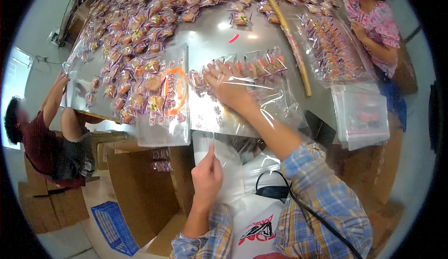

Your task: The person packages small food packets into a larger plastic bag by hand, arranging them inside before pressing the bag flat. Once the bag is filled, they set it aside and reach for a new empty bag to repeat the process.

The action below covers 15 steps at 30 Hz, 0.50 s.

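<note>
My left hand (207, 175) is closed, with thumb and finger pinching the near edge of a large clear plastic bag (210, 114). Inside that bag, a row of small wrapped snack packets (266, 66) lies along its far end. My right hand (228, 84) rests on the left part of this row, fingers stretched and lying flat. Glints of film cross my right forearm, so the arm appears to reach into the bag. Just left lies a stack of flat clear bags with orange and red print (175, 93), partly covered by loose wrapped packets (151, 82).
A big heap of wrapped packets (140, 21) covers the table's far left. A wooden stick (287, 37) lies to the right, beside a filled bag (331, 49) and flat empty bags (359, 114). Below are an open carton (142, 193) and blue crate (114, 226). Two people work nearby.
</note>
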{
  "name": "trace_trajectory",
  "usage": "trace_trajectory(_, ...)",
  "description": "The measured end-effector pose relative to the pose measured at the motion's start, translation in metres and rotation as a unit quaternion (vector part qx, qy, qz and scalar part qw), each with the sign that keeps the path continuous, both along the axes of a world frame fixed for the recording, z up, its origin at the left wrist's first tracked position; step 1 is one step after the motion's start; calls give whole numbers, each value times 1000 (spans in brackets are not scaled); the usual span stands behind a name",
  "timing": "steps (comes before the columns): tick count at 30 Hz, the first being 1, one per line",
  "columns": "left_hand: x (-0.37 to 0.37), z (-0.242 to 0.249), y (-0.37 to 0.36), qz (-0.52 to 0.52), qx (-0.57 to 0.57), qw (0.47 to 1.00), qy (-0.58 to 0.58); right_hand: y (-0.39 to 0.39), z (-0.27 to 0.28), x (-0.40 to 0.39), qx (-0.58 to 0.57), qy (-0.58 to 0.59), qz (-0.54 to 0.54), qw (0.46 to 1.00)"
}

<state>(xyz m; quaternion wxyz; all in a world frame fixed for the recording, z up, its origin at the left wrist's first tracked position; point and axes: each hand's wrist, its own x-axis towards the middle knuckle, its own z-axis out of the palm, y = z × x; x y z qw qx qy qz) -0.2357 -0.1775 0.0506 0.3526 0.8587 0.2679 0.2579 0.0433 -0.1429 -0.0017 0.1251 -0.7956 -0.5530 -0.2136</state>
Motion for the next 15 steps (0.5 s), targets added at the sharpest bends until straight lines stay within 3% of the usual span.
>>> trace_trajectory(9, 1, 4, 0, 22, 10, 1000, -2, 4, 13, -8, -22, 38, -11, 999)
trace_trajectory(13, 1, 10, 1, 47, 1, 999, -10, -4, -8, -3, 58, -8, 148, 987)
trace_trajectory(15, 2, 3, -1, 32, 7, 999, -41, -5, -11, -14, 65, 44, 145, 986)
